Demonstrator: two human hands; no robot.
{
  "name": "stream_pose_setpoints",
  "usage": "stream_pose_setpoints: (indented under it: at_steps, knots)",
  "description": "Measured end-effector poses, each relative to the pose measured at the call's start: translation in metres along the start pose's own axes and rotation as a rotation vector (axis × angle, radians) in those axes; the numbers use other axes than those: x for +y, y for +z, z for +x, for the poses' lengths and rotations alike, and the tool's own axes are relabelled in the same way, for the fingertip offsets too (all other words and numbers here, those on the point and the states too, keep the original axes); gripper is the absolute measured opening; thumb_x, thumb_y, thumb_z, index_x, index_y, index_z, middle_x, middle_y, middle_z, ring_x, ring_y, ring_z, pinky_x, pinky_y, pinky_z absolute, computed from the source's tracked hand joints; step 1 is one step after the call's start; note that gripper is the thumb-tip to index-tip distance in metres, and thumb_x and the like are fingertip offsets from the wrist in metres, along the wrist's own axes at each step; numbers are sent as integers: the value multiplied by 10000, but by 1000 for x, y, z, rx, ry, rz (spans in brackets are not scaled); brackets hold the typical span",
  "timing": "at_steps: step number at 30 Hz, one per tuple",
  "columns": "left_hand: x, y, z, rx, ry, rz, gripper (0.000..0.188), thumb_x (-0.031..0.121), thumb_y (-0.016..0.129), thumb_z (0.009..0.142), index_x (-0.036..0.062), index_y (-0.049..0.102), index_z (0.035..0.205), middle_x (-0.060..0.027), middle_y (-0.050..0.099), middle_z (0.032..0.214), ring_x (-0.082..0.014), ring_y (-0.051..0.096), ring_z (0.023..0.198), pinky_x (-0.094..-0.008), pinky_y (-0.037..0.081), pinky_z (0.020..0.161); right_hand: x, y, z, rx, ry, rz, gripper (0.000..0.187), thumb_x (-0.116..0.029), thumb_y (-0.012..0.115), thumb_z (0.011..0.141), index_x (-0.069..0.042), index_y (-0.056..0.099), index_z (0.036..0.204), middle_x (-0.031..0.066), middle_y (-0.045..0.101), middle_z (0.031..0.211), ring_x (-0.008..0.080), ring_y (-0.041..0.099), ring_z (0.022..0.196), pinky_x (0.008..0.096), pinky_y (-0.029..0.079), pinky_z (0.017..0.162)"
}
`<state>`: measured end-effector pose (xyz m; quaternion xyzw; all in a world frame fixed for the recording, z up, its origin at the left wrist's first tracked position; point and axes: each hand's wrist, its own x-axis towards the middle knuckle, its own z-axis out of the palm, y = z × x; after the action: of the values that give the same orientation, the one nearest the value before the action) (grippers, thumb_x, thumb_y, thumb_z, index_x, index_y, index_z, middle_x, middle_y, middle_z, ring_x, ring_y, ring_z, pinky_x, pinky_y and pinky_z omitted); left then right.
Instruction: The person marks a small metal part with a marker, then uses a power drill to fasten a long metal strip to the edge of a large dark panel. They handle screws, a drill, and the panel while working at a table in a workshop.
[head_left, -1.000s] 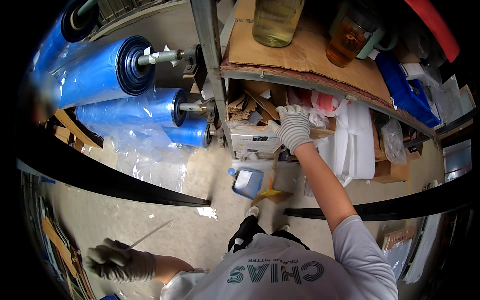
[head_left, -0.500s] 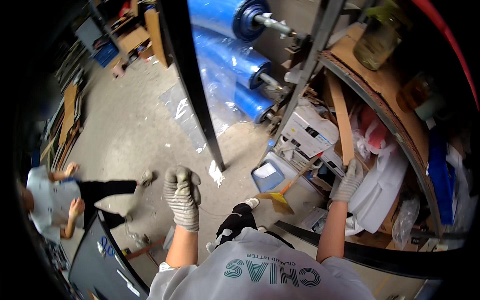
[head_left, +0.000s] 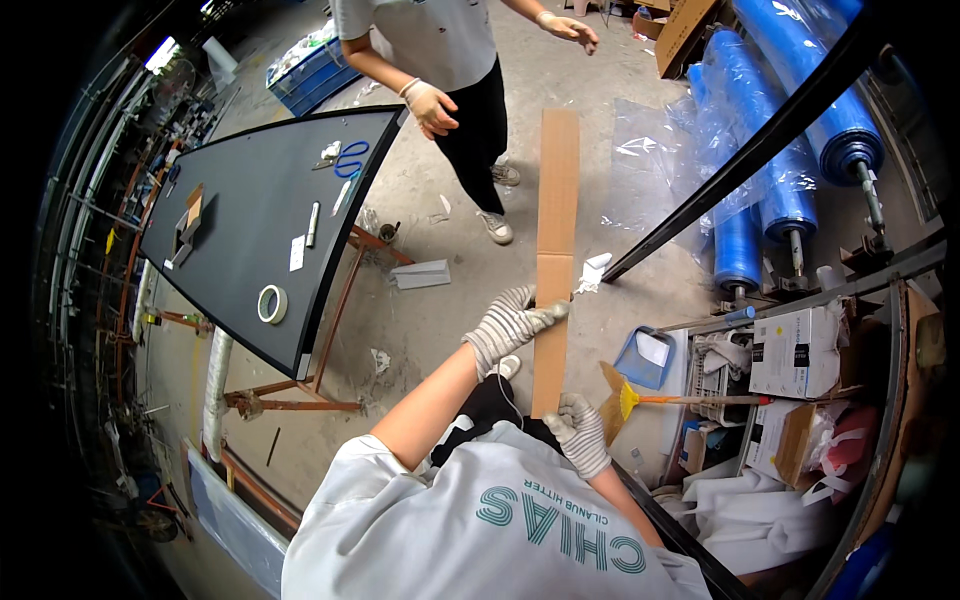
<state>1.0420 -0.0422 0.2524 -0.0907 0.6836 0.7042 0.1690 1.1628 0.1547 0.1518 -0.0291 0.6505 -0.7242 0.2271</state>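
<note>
A long, narrow cardboard strip (head_left: 558,205) with a crease across it stands out in front of me, pointing away. My left hand (head_left: 508,328), in a striped work glove, is closed around the strip's near half, thumb on top. My right hand (head_left: 580,432), gloved the same way, grips the strip's near end at its lower right corner. Parts of the fingers of both hands are hidden by the cardboard.
A dark-topped table (head_left: 240,200) at the left bears blue scissors (head_left: 351,160) and a tape roll (head_left: 272,304). A co-worker (head_left: 430,50) stands beyond it. A black post (head_left: 740,160) slants before blue film rolls (head_left: 790,180). A blue dustpan (head_left: 642,362), a broom (head_left: 628,398) and a shelf stand right.
My right hand has drawn the cardboard strip out of the shelf. My left hand now holds it too. My view has swung left toward the table and the co-worker.
</note>
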Motion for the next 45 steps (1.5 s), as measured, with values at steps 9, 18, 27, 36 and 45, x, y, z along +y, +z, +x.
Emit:
stream_pose_setpoints:
  at_steps: [9,18,27,36,45]
  knots:
    - [-1,-137,-111,-42,-55,1023,175,192,552,816,37,598,881,-154,630,727,-337,607,667,-397,479,609,-146,135,118,-270,-1071,-1457,418,-296,652,776,-58,561,1106,153,561,1179,309,536,1075,503,374,940]
    - [-68,-282,-207,-106,-57,784,255,259,563,837,66,622,992,-175,642,822,-364,610,778,-449,484,686,-126,340,170,-1435,-790,-1622,118,-199,561,792,-88,594,816,71,628,689,254,633,746,363,487,778]
    - [-43,-403,-263,234,91,-93,376,378,585,888,13,667,920,19,637,762,-52,556,719,-229,466,649,-134,444,238,-1106,-1187,-792,175,-232,626,781,-105,601,899,59,584,686,257,606,726,364,496,755]
    - [-12,-505,-267,1231,59,-208,406,419,650,832,28,622,939,-27,624,767,-113,593,665,-238,492,605,-127,538,422,-1091,-1558,-1073,363,-159,604,758,-117,536,1111,71,586,1029,224,560,1037,441,387,987]
    - [74,-606,-157,1569,197,-188,391,432,572,890,60,646,985,-28,630,724,-77,554,619,-214,456,553,-129,596,404,-1798,498,-51,510,-305,589,888,-16,435,1279,74,612,967,111,614,855,212,500,693]
